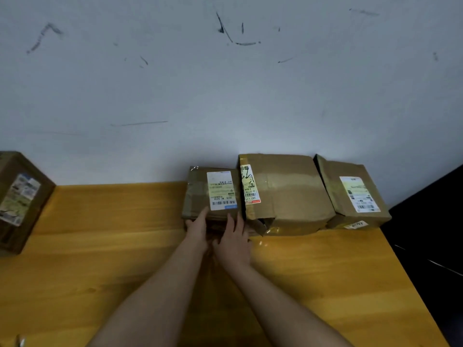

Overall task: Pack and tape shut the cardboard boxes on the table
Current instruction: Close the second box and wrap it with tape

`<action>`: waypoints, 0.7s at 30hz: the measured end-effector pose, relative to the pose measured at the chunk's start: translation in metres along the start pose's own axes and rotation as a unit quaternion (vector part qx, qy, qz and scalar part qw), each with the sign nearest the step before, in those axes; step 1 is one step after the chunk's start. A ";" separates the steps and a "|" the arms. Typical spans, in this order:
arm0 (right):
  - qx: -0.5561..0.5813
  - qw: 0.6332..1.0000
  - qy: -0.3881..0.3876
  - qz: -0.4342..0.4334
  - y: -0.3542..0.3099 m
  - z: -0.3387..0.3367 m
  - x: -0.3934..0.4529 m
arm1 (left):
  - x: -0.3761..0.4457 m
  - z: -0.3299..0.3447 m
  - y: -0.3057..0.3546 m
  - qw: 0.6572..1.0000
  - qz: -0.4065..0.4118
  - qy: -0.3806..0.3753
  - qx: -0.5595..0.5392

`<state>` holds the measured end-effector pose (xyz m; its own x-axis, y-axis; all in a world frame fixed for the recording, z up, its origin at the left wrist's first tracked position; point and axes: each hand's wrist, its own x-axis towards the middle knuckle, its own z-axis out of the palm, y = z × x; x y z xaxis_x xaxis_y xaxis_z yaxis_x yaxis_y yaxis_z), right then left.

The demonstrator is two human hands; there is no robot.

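Both hands, left [198, 227] and right [234, 237], are pressing spread, straight fingers against a small box [213, 194] at the counter [112, 234] rear; four boxes are sitting there, three side by side.

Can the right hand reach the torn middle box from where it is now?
Probably yes: the right hand lies at the small box, and the torn middle box stands directly beside it with nothing between.
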<state>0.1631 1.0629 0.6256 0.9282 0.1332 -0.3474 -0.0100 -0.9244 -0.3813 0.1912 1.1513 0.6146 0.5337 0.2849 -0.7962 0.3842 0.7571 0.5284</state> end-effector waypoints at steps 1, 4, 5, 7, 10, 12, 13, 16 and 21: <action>0.010 1.000 0.000 -0.003 0.002 0.001 0.000 | 0.000 0.000 0.000 1.000 0.001 0.002 -0.009; 0.029 0.999 0.008 -0.013 0.010 0.001 0.000 | 0.003 0.001 0.000 1.000 0.015 0.013 -0.008; 0.035 0.999 0.009 -0.017 0.012 0.000 0.000 | 0.003 0.001 0.001 1.000 0.015 0.008 -0.006; 0.047 0.999 0.009 -0.022 0.013 -0.001 0.001 | 0.004 -0.002 0.003 1.000 0.013 -0.007 -0.001; 0.076 0.997 0.019 -0.023 0.016 -0.003 0.002 | 0.005 -0.010 0.006 1.000 0.025 0.011 0.013; 0.102 0.994 0.021 -0.023 0.018 -0.002 0.002 | 0.004 -0.015 0.006 0.997 0.057 0.037 0.046; 0.113 0.993 0.021 -0.022 0.018 -0.002 0.001 | 0.003 -0.017 0.006 0.995 0.070 0.041 0.060; 0.144 0.989 0.039 -0.020 0.018 -0.002 -0.005 | -0.002 -0.022 0.004 0.991 0.088 0.032 0.096; 0.242 0.965 0.083 0.050 0.015 0.000 -0.015 | -0.017 -0.043 0.006 0.984 0.107 0.033 0.142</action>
<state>0.1494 1.0465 0.6250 0.9600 -0.0447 -0.2764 -0.2381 -0.6495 -0.7222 0.1519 1.1766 0.6188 0.5782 0.4641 -0.6710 0.4683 0.4846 0.7388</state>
